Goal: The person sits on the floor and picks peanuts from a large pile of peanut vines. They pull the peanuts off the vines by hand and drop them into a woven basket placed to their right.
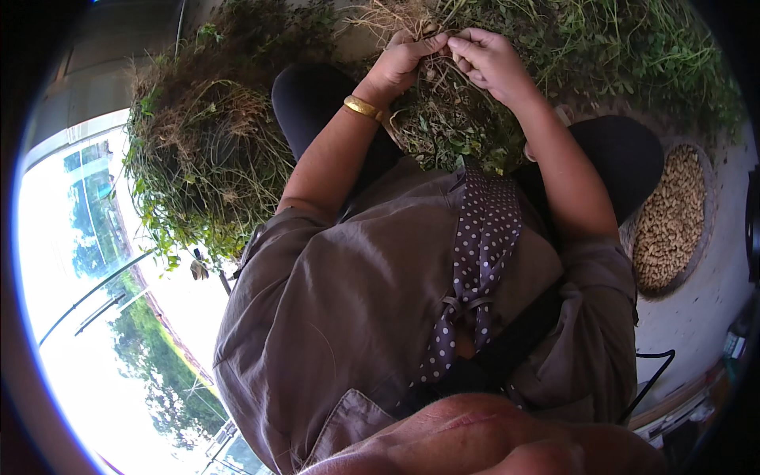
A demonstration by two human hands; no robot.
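My left hand (404, 62), below a gold bracelet on the wrist, grips the root end of a pulled peanut plant (430, 74). Pale, fine roots (395, 16) fan out beyond its fingers, with a few pods among them. Close beside it, my right hand (490, 62) pinches the same root cluster between thumb and fingertips. Whether a pod sits in that pinch is hidden. Under both hands, between my knees, lies a heap of leafy green peanut vines (457, 124).
At my left stands a tall pile of peanut plants (208, 148), roots partly upward. More green vines (629, 53) cover the ground ahead and to the right. A round container (706, 219) full of peanut pods (668, 219) stands beside my right knee on a pale floor (671, 326).
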